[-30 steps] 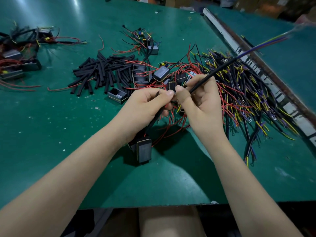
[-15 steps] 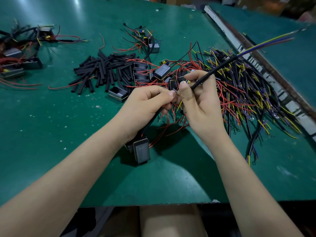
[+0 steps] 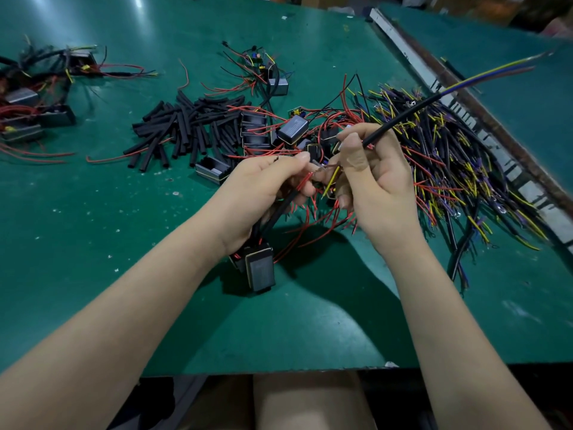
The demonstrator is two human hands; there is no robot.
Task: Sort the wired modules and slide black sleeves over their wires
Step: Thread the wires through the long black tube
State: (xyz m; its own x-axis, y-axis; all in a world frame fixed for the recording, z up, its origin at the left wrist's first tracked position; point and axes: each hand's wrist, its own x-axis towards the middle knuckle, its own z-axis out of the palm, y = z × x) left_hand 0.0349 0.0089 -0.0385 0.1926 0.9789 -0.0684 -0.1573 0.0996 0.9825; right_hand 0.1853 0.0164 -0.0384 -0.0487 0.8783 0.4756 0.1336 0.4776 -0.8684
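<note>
Both hands pinched one module's [image 3: 259, 271] wires, left hand [image 3: 263, 187] and right hand [image 3: 369, 181], its sleeve [image 3: 400, 119] partly on, while beyond it most sleeves [image 3: 186, 128] lay unused.

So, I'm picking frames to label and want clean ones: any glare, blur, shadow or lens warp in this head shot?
Head view: glare streaks on the green table at top left; the sleeved cable's far wire tips are smeared by blur; both hands, left hand and right hand, look sharp and cast dark shadows toward the near edge; the wide lens bends the metal rail at right.
</note>
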